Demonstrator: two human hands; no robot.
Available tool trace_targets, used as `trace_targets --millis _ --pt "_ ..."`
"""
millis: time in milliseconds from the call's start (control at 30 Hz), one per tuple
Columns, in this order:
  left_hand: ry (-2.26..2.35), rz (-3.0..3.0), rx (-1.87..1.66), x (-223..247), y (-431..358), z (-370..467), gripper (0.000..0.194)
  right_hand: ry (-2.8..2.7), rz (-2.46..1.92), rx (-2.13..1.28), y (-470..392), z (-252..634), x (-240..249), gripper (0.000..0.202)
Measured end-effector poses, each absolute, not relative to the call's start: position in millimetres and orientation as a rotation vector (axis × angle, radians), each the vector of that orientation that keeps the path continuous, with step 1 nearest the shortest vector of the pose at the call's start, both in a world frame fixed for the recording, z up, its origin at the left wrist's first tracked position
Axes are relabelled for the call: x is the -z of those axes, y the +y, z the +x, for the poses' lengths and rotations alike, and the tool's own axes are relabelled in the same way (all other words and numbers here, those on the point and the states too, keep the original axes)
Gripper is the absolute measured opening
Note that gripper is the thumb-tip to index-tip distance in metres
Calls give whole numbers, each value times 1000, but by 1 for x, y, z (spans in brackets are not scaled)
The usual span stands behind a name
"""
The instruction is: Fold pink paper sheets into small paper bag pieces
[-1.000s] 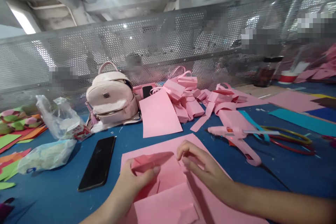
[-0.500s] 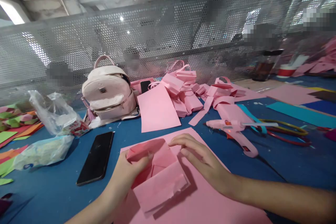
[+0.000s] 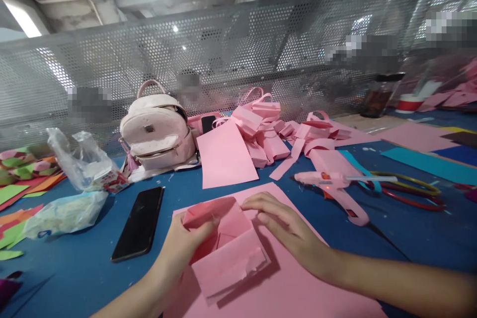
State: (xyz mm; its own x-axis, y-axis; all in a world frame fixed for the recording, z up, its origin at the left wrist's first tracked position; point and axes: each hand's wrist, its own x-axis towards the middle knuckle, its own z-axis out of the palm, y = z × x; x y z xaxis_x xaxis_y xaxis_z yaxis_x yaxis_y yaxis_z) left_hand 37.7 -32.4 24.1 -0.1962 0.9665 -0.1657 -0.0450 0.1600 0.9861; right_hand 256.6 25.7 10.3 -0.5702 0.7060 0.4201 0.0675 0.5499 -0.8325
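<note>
A folded pink paper box (image 3: 229,271), open at the top, is tilted above a large pink paper sheet (image 3: 298,283). My left hand (image 3: 186,238) grips the box's left wall, with the thumb inside and the other fingers hidden behind the paper. On the opposite side, my right hand (image 3: 285,228) rests its outstretched fingertips against the far right corner of the box; its fingers are not wrapped round anything. The front wall of the box has a torn, rough patch near its right end.
To the right lies a pink glue gun (image 3: 337,191) with a cord, beside coloured hoops (image 3: 413,191). Behind are pink paper bags (image 3: 264,129) and a pale backpack (image 3: 154,129). A black phone (image 3: 137,223) and a plastic tissue pack (image 3: 67,213) lie at the left.
The view has shifted very slightly, so everything sits a little further right. Both hands and the paper box otherwise hold the same pose.
</note>
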Motion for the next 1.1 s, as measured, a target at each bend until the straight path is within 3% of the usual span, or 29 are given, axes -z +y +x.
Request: trace_targets --millis 533,867,1100 --pt "1496 1034 -1211 -25 -30 35 36 -1951 -612 -1025 28 256 -12 24" --pt "1480 948 -1235 -28 -33 38 46 -1985 -605 -962 27 257 -12 22" --pt "1470 938 -1234 -29 -32 37 48 -2196 -468 -673 33 264 -9 29"
